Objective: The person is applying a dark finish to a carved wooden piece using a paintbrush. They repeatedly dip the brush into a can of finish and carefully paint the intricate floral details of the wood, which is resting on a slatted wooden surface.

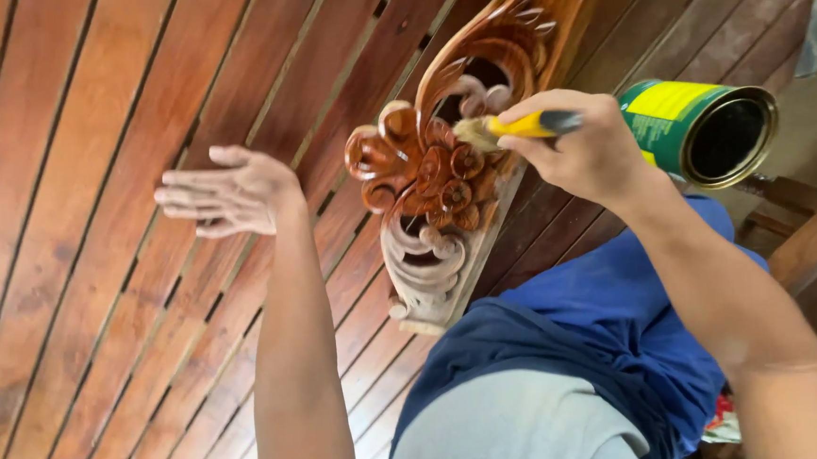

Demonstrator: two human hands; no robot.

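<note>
Carved wooden scrollwork (430, 195) lay on the slatted wood surface (97, 230), upper part glossy, lower part bare. Your right hand (578, 143) pinched a yellow-handled brush (506, 127), bristles on the carving. Left hand (227, 191) spread flat, empty. Risk: open tin (705, 128) close behind your wrist could tip. Carving's top was cut off.

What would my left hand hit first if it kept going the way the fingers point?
Probably nothing close. The left hand is open, fingers pointing left over the slatted wood, away from the carving. That way looks free to the picture's edge, though depth is unclear.
</note>
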